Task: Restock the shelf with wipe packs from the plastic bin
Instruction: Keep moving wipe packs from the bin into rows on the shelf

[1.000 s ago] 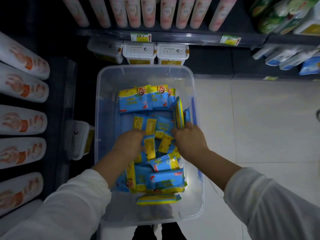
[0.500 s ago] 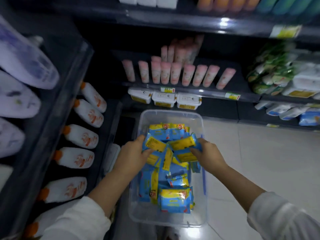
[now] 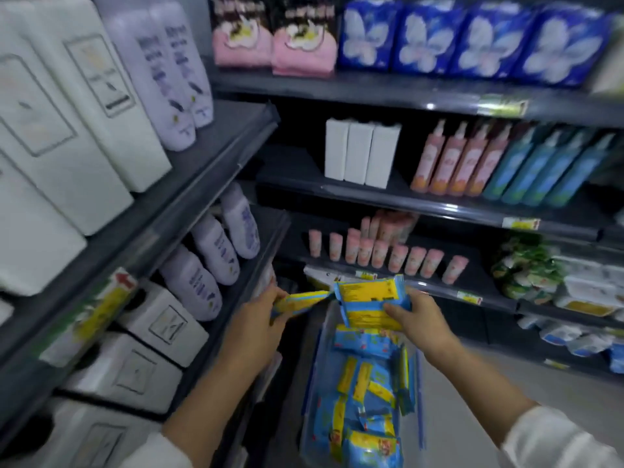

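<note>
My left hand (image 3: 261, 314) grips a blue and yellow wipe pack (image 3: 300, 300) by its edge, lifted above the bin. Beside it my right hand (image 3: 417, 315) holds a small stack of wipe packs (image 3: 368, 300), yellow backs facing me. Below both hands the clear plastic bin (image 3: 312, 396) stands on the floor with several more wipe packs (image 3: 368, 393) lying loose inside. The dark shelves (image 3: 398, 201) rise ahead and to the left.
White boxes (image 3: 158, 329) and lilac bottles (image 3: 216, 251) fill the left shelving. Ahead stand pink tubes (image 3: 388, 256), pink and teal spray bottles (image 3: 472, 163), white cartons (image 3: 359, 153) and blue packs (image 3: 472, 38). Pale floor tiles (image 3: 472, 369) lie to the bin's right.
Both hands have risen out of the bin with wipe packs in them. My view has tilted up from the bin to the shelves.
</note>
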The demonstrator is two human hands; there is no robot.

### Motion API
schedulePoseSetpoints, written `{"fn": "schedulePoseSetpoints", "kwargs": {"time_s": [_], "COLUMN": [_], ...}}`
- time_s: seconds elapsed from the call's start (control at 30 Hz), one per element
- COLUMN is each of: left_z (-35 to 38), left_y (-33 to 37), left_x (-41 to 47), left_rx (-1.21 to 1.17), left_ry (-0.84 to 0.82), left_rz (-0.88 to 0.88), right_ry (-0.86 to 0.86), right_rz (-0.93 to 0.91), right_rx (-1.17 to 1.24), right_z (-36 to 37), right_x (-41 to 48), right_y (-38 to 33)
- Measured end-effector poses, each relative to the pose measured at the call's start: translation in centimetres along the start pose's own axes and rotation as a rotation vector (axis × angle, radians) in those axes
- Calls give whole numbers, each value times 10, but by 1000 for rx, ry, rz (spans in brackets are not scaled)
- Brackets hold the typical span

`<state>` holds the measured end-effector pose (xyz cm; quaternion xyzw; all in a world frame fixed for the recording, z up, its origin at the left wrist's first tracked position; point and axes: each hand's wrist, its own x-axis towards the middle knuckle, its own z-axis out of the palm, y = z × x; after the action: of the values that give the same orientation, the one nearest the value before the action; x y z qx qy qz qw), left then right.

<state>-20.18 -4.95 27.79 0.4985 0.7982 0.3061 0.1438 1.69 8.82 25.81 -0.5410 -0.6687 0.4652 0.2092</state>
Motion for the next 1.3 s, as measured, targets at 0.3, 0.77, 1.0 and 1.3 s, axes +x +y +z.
{"fn": "schedulePoseSetpoints", "kwargs": {"time_s": [0.3, 0.77, 1.0, 1.3], "left_z": [-98, -132, -140, -150], "left_y": [23, 66, 91, 106], "left_x": [-69, -299, -452, -586], "left_rx": [64, 76, 200, 209], "left_ry": [234, 758, 1060, 1245], "left_rz": [-29, -523, -833, -993], "right_ry": [-82, -715, -1068, -1360], "right_rz": [-214, -532, -757, -982], "right_rx": [48, 57, -55, 20], "right_z": [-6, 62, 122, 152], "right_x": [-23, -122, -251, -408], "right_y": [-71, -132, -159, -175]}}
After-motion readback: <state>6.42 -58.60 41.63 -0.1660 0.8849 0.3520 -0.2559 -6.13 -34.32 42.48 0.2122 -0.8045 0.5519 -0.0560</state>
